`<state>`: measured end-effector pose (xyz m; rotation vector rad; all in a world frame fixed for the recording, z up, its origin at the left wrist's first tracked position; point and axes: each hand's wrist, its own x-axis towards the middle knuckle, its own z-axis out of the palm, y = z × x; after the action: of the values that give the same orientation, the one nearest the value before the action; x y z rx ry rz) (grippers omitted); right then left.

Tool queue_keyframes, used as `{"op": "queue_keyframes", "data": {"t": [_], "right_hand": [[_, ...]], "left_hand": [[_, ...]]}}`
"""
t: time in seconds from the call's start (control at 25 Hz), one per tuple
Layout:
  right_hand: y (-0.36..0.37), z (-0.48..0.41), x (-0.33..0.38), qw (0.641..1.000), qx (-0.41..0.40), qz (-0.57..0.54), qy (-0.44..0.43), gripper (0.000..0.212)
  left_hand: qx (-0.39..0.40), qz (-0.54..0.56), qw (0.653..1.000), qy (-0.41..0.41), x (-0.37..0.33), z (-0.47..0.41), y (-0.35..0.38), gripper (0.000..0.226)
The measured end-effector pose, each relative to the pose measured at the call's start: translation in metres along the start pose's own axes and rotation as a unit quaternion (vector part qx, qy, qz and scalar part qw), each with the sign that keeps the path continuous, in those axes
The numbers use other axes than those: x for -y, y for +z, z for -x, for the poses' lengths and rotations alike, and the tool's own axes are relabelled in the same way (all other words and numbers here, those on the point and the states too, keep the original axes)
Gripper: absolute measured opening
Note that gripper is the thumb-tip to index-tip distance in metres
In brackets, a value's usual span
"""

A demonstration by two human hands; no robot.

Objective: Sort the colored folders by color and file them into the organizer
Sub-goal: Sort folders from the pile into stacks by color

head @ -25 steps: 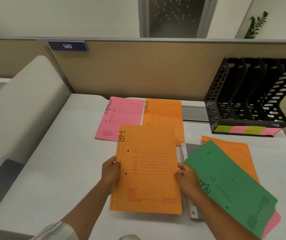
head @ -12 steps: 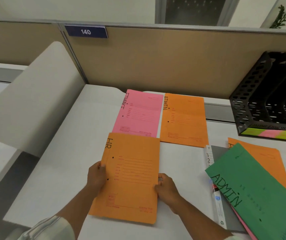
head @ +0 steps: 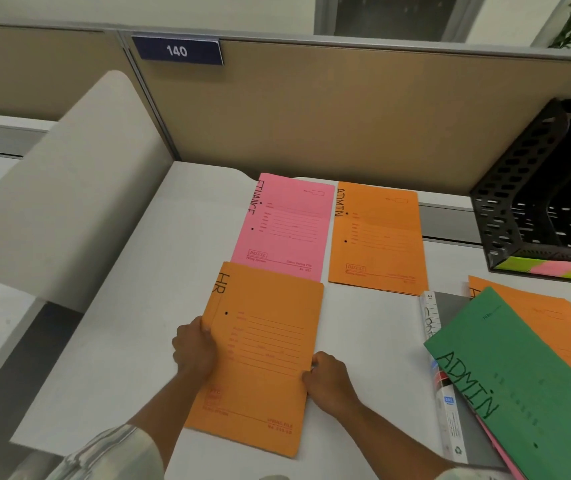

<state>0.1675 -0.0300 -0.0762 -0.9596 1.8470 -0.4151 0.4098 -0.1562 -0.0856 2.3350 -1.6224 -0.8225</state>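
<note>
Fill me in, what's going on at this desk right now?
A person is sorting folders. The left hand and right hand grip the side edges of the orange HR folder, whose top edge overlaps the pink FINANCE folder. An orange ADMIN folder lies beside the pink one. A green ADMIN folder tops a pile to the right. No folder shows in the visible slots of the black organizer.

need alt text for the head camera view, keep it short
The left hand and right hand hold an orange HR folder by its side edges at a white desk. Beyond it a pink FINANCE folder and an orange ADMIN folder lie side by side; at right, a green ADMIN folder tops a loose pile near a black organizer.
</note>
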Motion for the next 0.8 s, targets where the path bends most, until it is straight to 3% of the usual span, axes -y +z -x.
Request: {"op": "queue_keyframes", "data": {"t": [0.24, 0.6, 0.8], "right_hand": [[0.004, 0.002, -0.002, 0.995, 0.001, 0.092, -0.04, 0.007], [-0.018, -0.002, -0.025, 0.956, -0.062, 0.279, -0.071, 0.069], [-0.05, 0.006, -0.046, 0.936, -0.067, 0.325, -0.116, 0.077]], "left_hand": [[-0.015, -0.085, 0.996, -0.015, 0.004, 0.005, 0.015, 0.029], [0.007, -0.204, 0.962, 0.18, -0.006, 0.035, 0.04, 0.07], [0.031, -0.227, 0.946, 0.229, -0.034, 0.066, 0.062, 0.077]]}}
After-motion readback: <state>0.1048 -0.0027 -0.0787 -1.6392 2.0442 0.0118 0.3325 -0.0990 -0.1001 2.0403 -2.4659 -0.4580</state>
